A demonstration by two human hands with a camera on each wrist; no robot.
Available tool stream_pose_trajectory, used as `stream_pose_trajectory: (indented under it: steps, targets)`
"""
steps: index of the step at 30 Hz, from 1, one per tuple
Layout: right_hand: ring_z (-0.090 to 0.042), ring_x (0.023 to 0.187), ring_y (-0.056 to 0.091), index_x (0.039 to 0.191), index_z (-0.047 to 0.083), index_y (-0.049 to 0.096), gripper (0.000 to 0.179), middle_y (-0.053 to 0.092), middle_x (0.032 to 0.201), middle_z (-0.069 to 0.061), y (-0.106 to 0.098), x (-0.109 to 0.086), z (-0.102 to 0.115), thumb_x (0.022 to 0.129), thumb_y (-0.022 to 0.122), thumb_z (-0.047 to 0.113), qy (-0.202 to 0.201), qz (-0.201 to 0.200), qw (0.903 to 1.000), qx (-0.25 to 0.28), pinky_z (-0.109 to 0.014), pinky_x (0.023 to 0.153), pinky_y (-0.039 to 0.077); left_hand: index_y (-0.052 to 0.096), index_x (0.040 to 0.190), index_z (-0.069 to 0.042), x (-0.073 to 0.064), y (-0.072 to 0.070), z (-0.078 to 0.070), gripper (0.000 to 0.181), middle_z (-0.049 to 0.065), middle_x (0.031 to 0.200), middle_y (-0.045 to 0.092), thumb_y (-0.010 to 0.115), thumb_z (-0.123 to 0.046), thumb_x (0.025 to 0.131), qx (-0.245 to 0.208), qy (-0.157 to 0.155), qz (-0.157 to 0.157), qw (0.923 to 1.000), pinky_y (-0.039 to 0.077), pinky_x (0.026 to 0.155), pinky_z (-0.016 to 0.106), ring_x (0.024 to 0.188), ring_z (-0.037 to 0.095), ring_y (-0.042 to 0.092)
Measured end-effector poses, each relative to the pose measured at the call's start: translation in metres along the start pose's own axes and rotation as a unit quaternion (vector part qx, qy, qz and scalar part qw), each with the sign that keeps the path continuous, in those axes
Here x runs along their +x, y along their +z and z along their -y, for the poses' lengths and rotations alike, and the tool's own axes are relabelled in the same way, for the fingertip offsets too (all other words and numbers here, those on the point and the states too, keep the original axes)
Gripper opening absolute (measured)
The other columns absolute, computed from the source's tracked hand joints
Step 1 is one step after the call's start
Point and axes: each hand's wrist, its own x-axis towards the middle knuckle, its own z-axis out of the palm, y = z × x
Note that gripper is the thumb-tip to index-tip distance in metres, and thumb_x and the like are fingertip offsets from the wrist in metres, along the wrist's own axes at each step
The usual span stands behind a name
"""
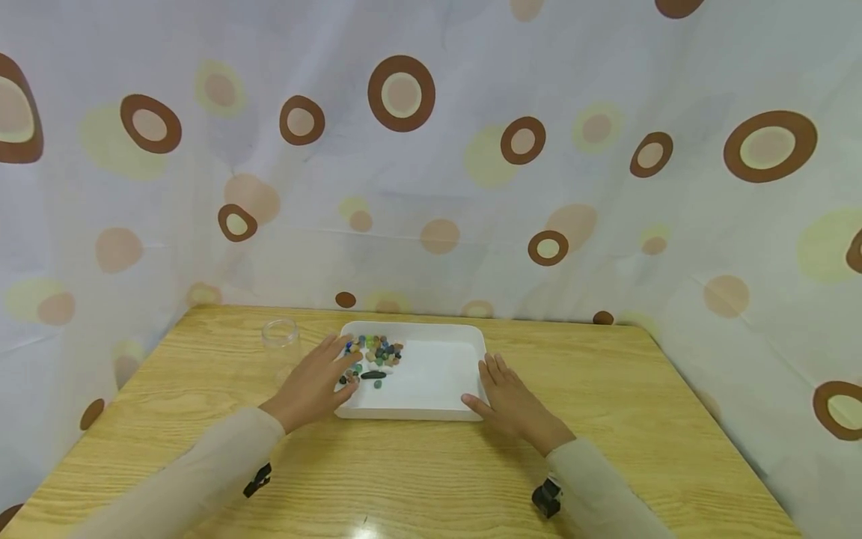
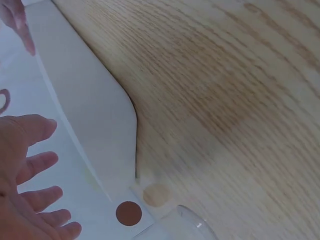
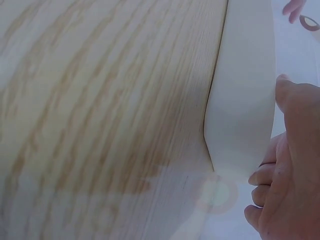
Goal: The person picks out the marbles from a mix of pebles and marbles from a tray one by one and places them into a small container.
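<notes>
A white rectangular tray (image 1: pixel 441 374) lies on the table. Small multicoloured stones (image 1: pixel 384 352) are gathered in its left part, with a longer dark stone (image 1: pixel 373 375) near them. My left hand (image 1: pixel 316 385) is spread over the tray's left edge, fingers apart and pointing towards the stones, partly hiding them. In the left wrist view its fingers (image 2: pixel 40 197) are loosely bent with nothing held. At the tray's right end is my right hand (image 1: pixel 512 400), fingers extended along the rim and thumb near the front right corner. The right wrist view shows the thumb (image 3: pixel 284 92) at the rim.
A clear, open-topped jar (image 1: pixel 280 337) stands left of the tray, behind my left hand. The wooden table (image 1: pixel 606 389) reaches back to a pale curtain (image 1: pixel 431 187) with brown and yellow circles. Each forearm wears a small black device.
</notes>
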Motion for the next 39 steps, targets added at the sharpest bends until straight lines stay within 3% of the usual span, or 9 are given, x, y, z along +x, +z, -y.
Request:
stream_pose_trajectory:
  steps: [8, 14, 21, 30, 39]
  targets:
    - [-0.041, 0.145, 0.003, 0.148, -0.010, 0.017, 0.079, 0.008, 0.156, -0.028, -0.002, -0.001, 0.003, 0.100, 0.036, 0.050, 0.000, -0.002, 1.0000, -0.003, -0.054, 0.116, 0.011, 0.068, 0.108, 0.002, 0.017, 0.019, 0.014, 0.030, 0.027, 0.133, 0.052, 0.074, -0.014, 0.083, 0.029, -0.036, 0.021, 0.9987, 0.032, 0.109, 0.054, 0.129, 0.046, 0.042]
    - [-0.042, 0.145, 0.003, 0.147, -0.011, 0.018, 0.079, 0.009, 0.156, -0.028, -0.004, 0.000, 0.005, 0.100, 0.038, 0.049, -0.003, -0.005, 1.0000, -0.002, -0.053, 0.117, 0.012, 0.071, 0.093, -0.001, 0.022, 0.029, 0.023, 0.018, 0.024, 0.122, 0.060, 0.076, -0.012, 0.081, 0.044, -0.048, 0.017, 0.9978, 0.029, 0.112, 0.051, 0.126, 0.041, 0.048]
    - [-0.041, 0.145, 0.003, 0.147, -0.011, 0.018, 0.079, 0.010, 0.156, -0.028, -0.003, 0.001, 0.006, 0.100, 0.039, 0.049, 0.000, -0.005, 1.0000, -0.003, -0.054, 0.116, 0.012, 0.068, 0.084, -0.003, 0.022, 0.030, 0.020, 0.006, 0.024, 0.123, 0.059, 0.073, -0.006, 0.082, 0.047, -0.077, 0.029, 0.9955, 0.038, 0.103, 0.058, 0.127, 0.048, 0.044]
    - [-0.042, 0.145, 0.004, 0.147, -0.011, 0.018, 0.080, 0.010, 0.156, -0.028, -0.003, 0.002, 0.004, 0.100, 0.038, 0.050, -0.001, -0.006, 0.9999, -0.012, -0.054, 0.116, 0.012, 0.068, 0.082, -0.003, 0.025, 0.029, 0.015, 0.004, 0.022, 0.126, 0.059, 0.069, -0.006, 0.085, 0.046, -0.114, 0.054, 0.9910, 0.038, 0.102, 0.060, 0.129, 0.047, 0.042]
    - [-0.042, 0.145, 0.004, 0.147, -0.012, 0.018, 0.080, 0.010, 0.155, -0.029, -0.002, 0.000, 0.003, 0.100, 0.037, 0.051, 0.000, -0.002, 0.9999, -0.014, -0.053, 0.117, 0.012, 0.067, 0.077, -0.006, 0.026, 0.036, 0.015, 0.009, 0.021, 0.125, 0.060, 0.069, -0.008, 0.085, 0.063, -0.111, 0.052, 0.9904, 0.038, 0.101, 0.061, 0.129, 0.046, 0.043]
